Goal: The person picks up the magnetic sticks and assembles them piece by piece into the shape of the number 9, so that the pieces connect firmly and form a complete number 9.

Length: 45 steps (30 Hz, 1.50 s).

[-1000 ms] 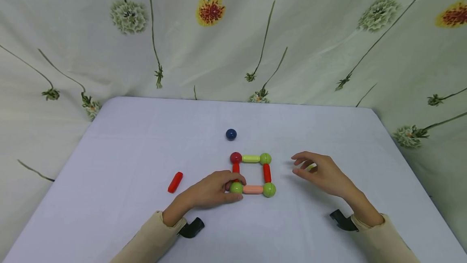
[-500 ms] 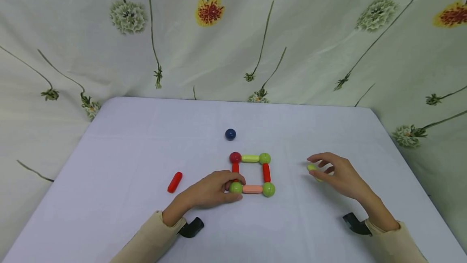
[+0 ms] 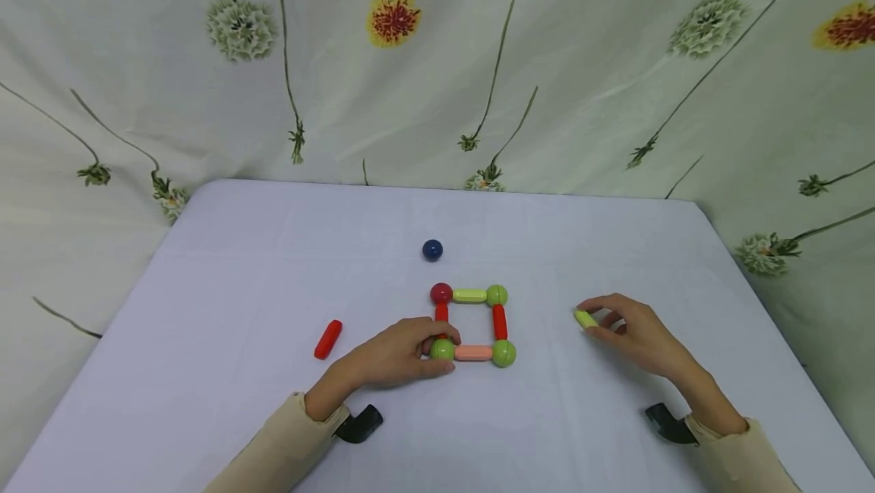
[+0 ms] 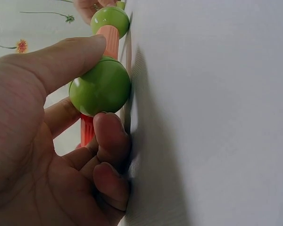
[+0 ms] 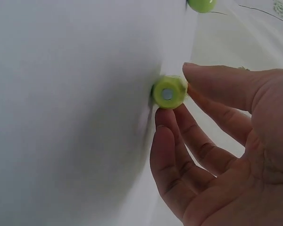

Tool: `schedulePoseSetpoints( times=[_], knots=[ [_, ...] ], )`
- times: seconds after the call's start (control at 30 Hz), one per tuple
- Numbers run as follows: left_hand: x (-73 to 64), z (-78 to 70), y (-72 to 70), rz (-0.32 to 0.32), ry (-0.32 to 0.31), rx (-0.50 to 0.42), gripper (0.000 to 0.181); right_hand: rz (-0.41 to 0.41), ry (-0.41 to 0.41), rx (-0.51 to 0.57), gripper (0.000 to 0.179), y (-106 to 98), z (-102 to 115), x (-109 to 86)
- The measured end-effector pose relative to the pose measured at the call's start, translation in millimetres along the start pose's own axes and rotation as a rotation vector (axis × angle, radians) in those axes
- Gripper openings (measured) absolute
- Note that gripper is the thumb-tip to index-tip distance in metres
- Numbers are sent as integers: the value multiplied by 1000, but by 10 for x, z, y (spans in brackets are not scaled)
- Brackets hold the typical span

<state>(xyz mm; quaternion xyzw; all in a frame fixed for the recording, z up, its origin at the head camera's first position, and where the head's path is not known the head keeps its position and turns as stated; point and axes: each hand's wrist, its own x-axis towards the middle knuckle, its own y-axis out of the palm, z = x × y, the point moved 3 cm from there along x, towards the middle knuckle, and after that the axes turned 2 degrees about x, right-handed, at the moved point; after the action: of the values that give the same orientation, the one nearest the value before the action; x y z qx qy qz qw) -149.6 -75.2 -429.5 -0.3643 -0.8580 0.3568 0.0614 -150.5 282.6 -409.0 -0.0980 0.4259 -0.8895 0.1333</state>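
Loose yellow-green rod: we see this rod (image 3: 584,318) at the fingertips of the right hand (image 3: 632,330), close to the pale tabletop (image 3: 547,417); we cannot tell whether it touches down.
Rod's long axis: slantwise, one end pointing forward and left of the right grip, the other back toward the wrist. From the right wrist, we meet that back end head-on, a pale grey disc at its centre.
Right grip: clamped on the rod, thumb to one side, fingers to the other, with only the rod between them.
Left grip: the left hand (image 3: 403,352) holds the near-left green ball (image 3: 442,349), its fingers curled about it and its thumb reaching to the peach rod (image 3: 473,353).
Peach rod's axis: sideways, running right from the left grip to the near-right green ball (image 3: 503,353).
Beyond the left grip: we find a red ball (image 3: 441,293) at the square's far-left corner, and farther forward, apart, a dark blue ball (image 3: 432,251).
Left of the left grip: a separate red rod (image 3: 328,339), slanting forward and right.
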Motion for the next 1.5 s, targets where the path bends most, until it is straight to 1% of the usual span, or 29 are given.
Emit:
schedulePoseSetpoints(
  times=[0.13, 0.37, 0.43, 0.6, 0.87, 1.07, 1.23, 1.5],
  knots=[
    [0, 4, -1, -2, 0, 2, 32, 24, -2, -13, 36, 35, -8, 10],
    [-9, -7, -9, -1, -2, -9, 33, 77, 18, -24, 35, 42, 77, 33],
    [-7, -6, -4, 2, -2, -12, 32, 80, 19, -19, 34, 50, 83, 33],
    [8, 2, 12, 10, -4, -11, 32, 72, 17, 15, 31, 87, 114, 25],
    [12, 0, 20, 3, -2, 3, 31, 74, 9, 60, 31, 189, 210, 12],
    [5, -14, 12, 1, 6, -3, 31, 106, -10, 115, 31, 267, 303, 12],
    [0, -23, 1, 0, 9, 1, 31, 124, -3, 139, 30, 333, 354, 19],
    [-13, -18, -19, -3, -17, -15, 33, 180, 12, 205, 23, 440, 435, 28]
  ],
)
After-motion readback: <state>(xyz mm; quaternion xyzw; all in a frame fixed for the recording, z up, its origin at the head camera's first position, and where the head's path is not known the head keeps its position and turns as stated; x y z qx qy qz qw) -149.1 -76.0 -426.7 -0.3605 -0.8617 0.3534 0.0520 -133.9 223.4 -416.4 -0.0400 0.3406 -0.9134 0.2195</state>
